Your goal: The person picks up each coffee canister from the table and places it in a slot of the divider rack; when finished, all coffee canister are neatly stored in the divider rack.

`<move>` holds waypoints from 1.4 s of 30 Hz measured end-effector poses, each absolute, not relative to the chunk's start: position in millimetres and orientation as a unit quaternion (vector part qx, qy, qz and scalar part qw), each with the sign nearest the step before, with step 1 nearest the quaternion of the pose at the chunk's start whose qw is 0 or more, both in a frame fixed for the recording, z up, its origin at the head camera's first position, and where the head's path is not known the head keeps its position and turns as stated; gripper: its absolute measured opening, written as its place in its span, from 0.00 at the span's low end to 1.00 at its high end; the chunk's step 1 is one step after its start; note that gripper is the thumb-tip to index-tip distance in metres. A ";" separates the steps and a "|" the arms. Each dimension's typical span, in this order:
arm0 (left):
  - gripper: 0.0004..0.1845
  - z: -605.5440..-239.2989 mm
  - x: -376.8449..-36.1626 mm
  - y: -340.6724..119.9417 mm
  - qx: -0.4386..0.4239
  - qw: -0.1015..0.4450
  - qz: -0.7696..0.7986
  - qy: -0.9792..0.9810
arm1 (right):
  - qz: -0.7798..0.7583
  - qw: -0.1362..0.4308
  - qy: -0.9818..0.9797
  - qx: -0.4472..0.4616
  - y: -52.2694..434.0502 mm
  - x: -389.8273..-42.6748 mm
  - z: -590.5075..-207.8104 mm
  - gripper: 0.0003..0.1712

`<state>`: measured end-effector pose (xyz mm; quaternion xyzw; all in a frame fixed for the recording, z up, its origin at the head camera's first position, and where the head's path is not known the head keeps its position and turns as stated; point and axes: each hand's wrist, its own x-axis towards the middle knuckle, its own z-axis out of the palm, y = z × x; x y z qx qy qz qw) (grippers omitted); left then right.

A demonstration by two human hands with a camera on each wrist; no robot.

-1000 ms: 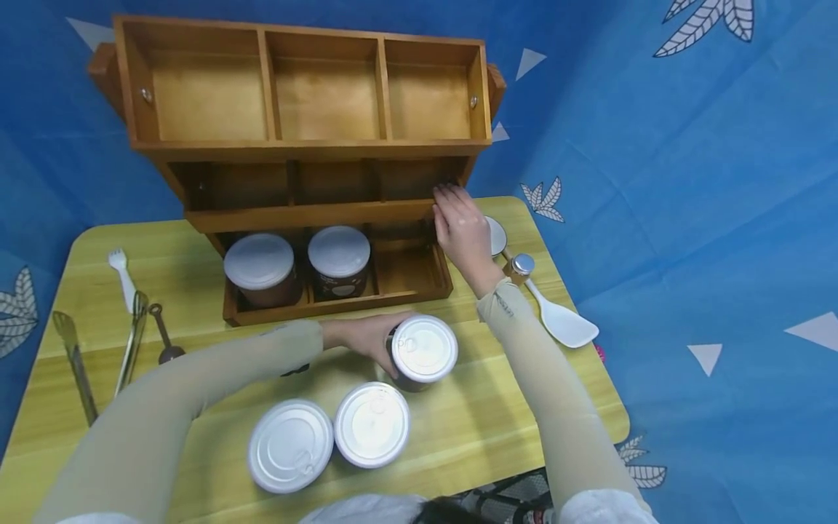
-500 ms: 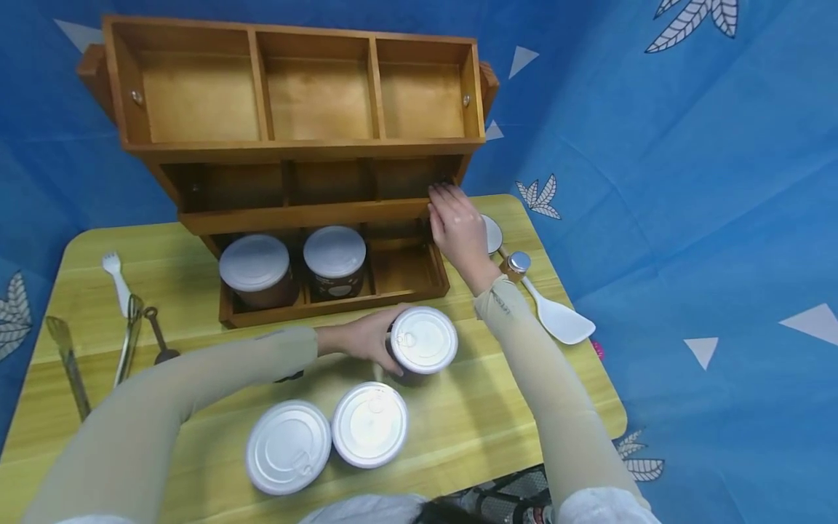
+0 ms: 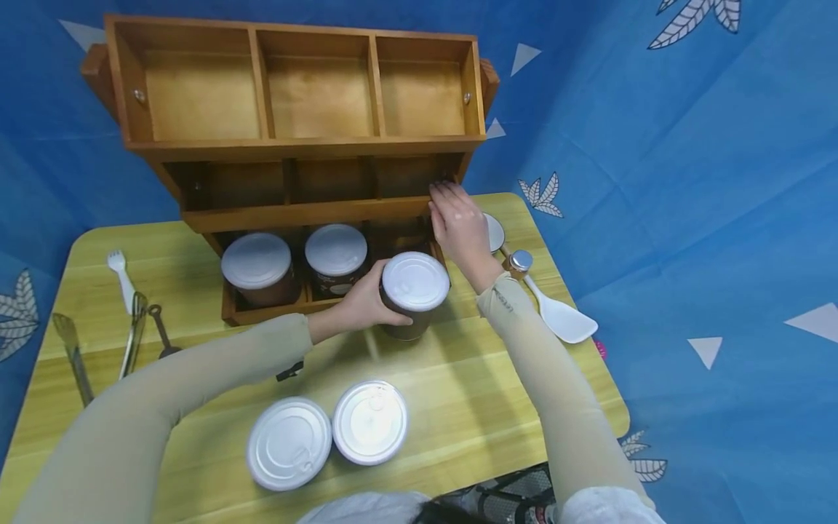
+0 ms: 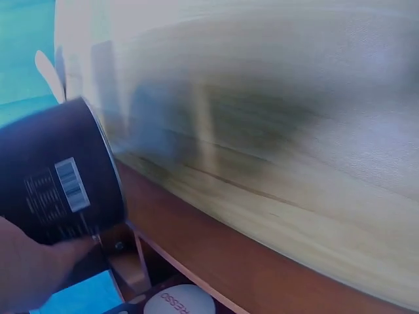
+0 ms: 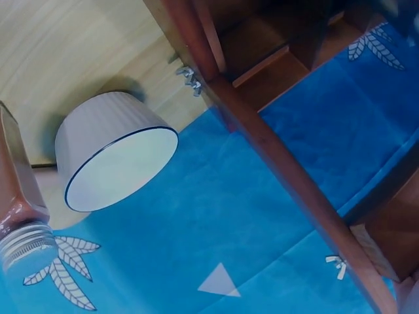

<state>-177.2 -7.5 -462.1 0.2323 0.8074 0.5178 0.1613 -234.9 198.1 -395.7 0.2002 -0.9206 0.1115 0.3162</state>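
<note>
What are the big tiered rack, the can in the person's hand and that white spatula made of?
The rack looks like stained, lightly glossy wood; grain shows. The can in the left hand seems metal, with a shiny silver lid and a dark printed wrap bearing a barcode. The spatula looks like smooth matte white plastic, though that is less certain.

Staged tabletop set, blue backdrop cloth [image 3: 655, 182], wooden rack [image 3: 301, 145]
</note>
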 end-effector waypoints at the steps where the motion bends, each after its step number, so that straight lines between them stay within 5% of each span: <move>1: 0.59 -461.9 -178.5 -6.7 0.222 0.155 0.519 0.811 | 0.110 0.313 -0.922 0.199 197.8 -234.9 -395.6 0.18; 20: 0.60 -449.0 -210.5 34.8 0.070 0.083 0.524 0.845 | 0.112 0.301 -0.928 0.186 196.0 -235.4 -396.7 0.18; 42: 0.59 -470.7 -238.2 47.4 0.045 0.057 0.494 0.866 | 0.104 0.323 -0.921 0.192 197.0 -234.9 -396.8 0.17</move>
